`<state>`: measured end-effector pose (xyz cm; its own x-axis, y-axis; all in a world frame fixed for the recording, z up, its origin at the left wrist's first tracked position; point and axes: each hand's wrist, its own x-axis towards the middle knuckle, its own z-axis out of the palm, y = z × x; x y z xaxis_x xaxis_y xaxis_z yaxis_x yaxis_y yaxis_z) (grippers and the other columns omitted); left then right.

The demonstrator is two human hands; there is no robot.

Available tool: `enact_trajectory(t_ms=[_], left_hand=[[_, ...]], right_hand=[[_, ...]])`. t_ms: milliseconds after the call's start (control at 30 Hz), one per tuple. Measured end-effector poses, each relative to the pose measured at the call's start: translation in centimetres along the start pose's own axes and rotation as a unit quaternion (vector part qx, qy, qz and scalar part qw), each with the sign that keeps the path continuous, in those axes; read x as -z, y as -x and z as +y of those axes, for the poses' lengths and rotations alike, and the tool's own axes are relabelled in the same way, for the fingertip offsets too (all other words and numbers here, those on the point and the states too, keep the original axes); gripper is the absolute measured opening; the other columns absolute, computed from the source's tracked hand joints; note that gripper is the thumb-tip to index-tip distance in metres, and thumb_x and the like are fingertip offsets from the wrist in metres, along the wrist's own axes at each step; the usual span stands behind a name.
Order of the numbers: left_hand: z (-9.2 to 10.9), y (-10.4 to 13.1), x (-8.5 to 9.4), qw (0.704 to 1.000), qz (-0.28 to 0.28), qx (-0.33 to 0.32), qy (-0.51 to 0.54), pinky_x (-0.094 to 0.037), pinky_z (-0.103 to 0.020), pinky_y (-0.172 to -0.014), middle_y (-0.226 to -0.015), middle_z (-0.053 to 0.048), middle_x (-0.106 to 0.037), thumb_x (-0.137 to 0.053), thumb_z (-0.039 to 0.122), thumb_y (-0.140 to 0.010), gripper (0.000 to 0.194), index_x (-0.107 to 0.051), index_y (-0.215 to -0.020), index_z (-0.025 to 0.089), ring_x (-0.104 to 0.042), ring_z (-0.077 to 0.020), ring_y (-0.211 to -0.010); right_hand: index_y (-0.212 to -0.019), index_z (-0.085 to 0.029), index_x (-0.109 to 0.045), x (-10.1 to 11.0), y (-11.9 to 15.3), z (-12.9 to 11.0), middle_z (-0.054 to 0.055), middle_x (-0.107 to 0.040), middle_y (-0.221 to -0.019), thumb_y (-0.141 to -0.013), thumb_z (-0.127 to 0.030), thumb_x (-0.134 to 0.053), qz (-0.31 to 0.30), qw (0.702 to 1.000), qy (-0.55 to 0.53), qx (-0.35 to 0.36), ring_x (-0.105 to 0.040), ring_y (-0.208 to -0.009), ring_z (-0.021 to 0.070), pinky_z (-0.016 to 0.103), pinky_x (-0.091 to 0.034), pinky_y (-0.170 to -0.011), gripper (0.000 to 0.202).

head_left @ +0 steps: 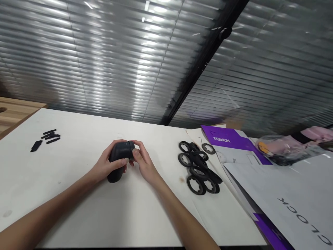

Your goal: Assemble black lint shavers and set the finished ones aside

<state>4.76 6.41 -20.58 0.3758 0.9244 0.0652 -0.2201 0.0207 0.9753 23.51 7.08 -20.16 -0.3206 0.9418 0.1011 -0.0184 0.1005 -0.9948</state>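
Note:
A smooth black handle-shaped device [120, 151] with a round collar at its right end is held above the white table, between my two hands. My left hand [108, 162] is wrapped round its body, thumb along the near side. With thumb and fingers, my right hand [142, 160] grips the collar end. Small pale markings show on top of the device near the collar. Its underside is hidden by my fingers.
To the right lies a heap of several black notched rings [196, 184]. Small black strips [52, 135] lie at the far left of the white table [85, 215]. Purple-and-white packaging [221, 139], a large white box [283, 194] and a pink plastic-wrapped item [283, 144] border the right side. Metal blinds [104, 62] stand behind.

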Motion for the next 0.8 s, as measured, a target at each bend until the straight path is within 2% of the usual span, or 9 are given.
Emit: enact_trajectory(t_ms=[167, 333, 467, 567, 667, 733, 800], left_hand=[[0.3, -0.2, 0.0, 1.000, -0.004, 0.007, 0.007, -0.055, -0.032, -0.062, -0.085, -0.003, -0.073, -0.076, 0.050, -0.090, 0.057, -0.049, -0.133, 0.023, -0.070, -0.0200, -0.065], [0.2, -0.3, -0.3, 0.999, 0.016, 0.019, -0.027, -0.054, -0.034, -0.074, -0.090, -0.004, -0.071, -0.072, 0.057, -0.091, 0.052, -0.057, -0.127, 0.022, -0.069, -0.0218, -0.078], [-0.1, -0.6, -0.2, 0.998, 0.025, 0.006, -0.060, -0.052, -0.033, -0.083, -0.100, -0.005, -0.070, -0.073, 0.057, -0.090, 0.046, -0.066, -0.120, 0.022, -0.067, -0.0232, -0.092], [-0.2, -0.8, 0.1, 0.998, 0.016, 0.000, -0.066, -0.051, -0.032, -0.084, -0.099, -0.003, -0.071, -0.080, 0.053, -0.085, 0.041, -0.071, -0.111, 0.022, -0.066, -0.0232, -0.096], [-0.4, -1.0, 0.4, 1.000, 0.003, 0.023, -0.007, -0.051, -0.030, -0.076, -0.094, -0.004, -0.071, -0.086, 0.050, -0.079, 0.043, -0.072, -0.107, 0.021, -0.066, -0.0229, -0.090], [-0.7, -1.2, 0.4, 0.997, 0.004, 0.041, 0.059, -0.050, -0.029, -0.070, -0.092, -0.005, -0.072, -0.084, 0.053, -0.080, 0.045, -0.072, -0.109, 0.020, -0.067, -0.0226, -0.085], [-0.9, -1.3, 0.4, 0.992, 0.018, 0.045, 0.120, -0.052, -0.030, -0.071, -0.093, -0.006, -0.072, -0.084, 0.052, -0.080, 0.047, -0.072, -0.111, 0.019, -0.067, -0.0224, -0.084]], right_hand=[[-0.121, -0.024, -0.055, -0.2, -0.4, -0.2, -0.005, -0.054, -0.069, -0.095, -0.071, -0.058, -0.001, 1.000, -0.013, -0.013, -0.053, -0.063, 0.0152, 0.032, -0.046, -0.066, 0.054], [-0.117, -0.024, -0.058, -0.5, -0.6, -0.4, -0.006, -0.050, -0.068, -0.088, -0.074, -0.064, 0.046, 0.999, -0.026, -0.011, -0.049, -0.059, 0.0136, 0.030, -0.044, -0.062, 0.058], [-0.113, -0.024, -0.061, -0.4, -0.5, -0.8, -0.007, -0.044, -0.066, -0.086, -0.072, -0.067, 0.082, 0.997, -0.007, -0.007, -0.046, -0.058, 0.0128, 0.028, -0.041, -0.059, 0.056], [-0.110, -0.024, -0.063, -0.2, -0.3, -1.0, -0.008, -0.041, -0.062, -0.086, -0.069, -0.069, 0.089, 0.996, 0.018, -0.008, -0.043, -0.056, 0.0127, 0.028, -0.039, -0.057, 0.052], [-0.109, -0.024, -0.065, -0.1, -0.3, -0.9, -0.008, -0.041, -0.061, -0.087, -0.068, -0.068, 0.091, 0.995, 0.039, 0.006, -0.043, -0.056, 0.0132, 0.028, -0.039, -0.057, 0.050], [-0.112, -0.024, -0.066, -0.1, -0.5, -0.7, -0.007, -0.043, -0.063, -0.087, -0.069, -0.067, 0.093, 0.995, 0.039, 0.023, -0.046, -0.058, 0.0145, 0.029, -0.042, -0.059, 0.051], [-0.113, -0.023, -0.067, 0.0, -0.7, -0.7, -0.005, -0.048, -0.066, -0.086, -0.070, -0.067, 0.097, 0.994, 0.032, 0.035, -0.051, -0.061, 0.0156, 0.030, -0.046, -0.061, 0.053]])
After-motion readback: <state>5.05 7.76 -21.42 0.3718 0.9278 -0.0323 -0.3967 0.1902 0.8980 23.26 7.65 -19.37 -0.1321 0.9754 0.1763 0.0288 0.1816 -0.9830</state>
